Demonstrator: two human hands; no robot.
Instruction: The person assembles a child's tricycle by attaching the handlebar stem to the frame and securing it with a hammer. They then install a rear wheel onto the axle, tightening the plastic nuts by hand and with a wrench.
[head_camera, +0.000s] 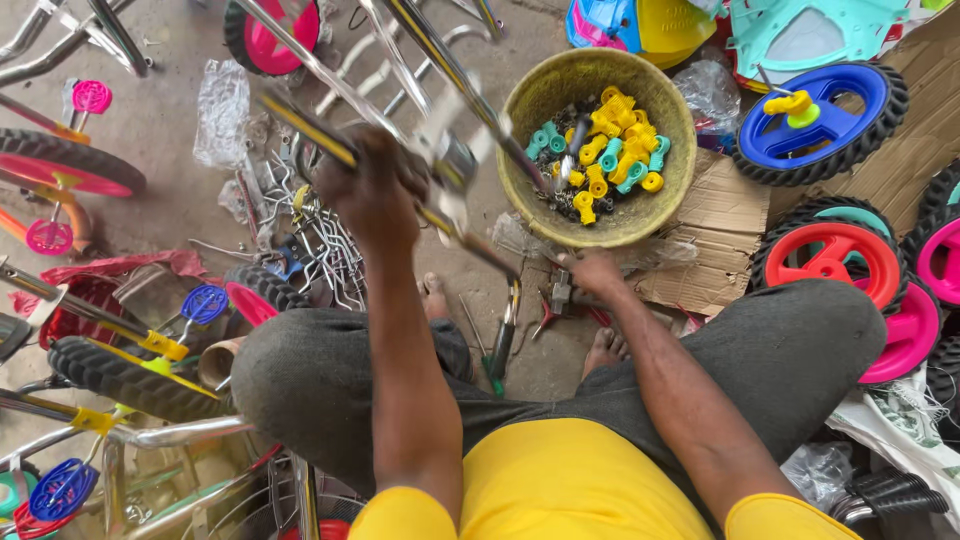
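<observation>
Frame tube (400, 60), chrome, runs from far left to near right; left hand (375, 190) has fingers wrapped around it, while right hand (592, 272) pinches a small metal part (560, 290) below.

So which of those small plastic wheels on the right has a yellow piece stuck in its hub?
The blue plastic wheel with the black tyre, lying on the cardboard beside the woven basket. The red and pink wheels below it carry none.

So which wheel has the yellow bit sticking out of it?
Find the round woven basket of yellow and teal plastic parts. Just right of it, on the cardboard, lies a black-tyred wheel. It is the only blue one there; its neighbours below are red and pink.
</observation>
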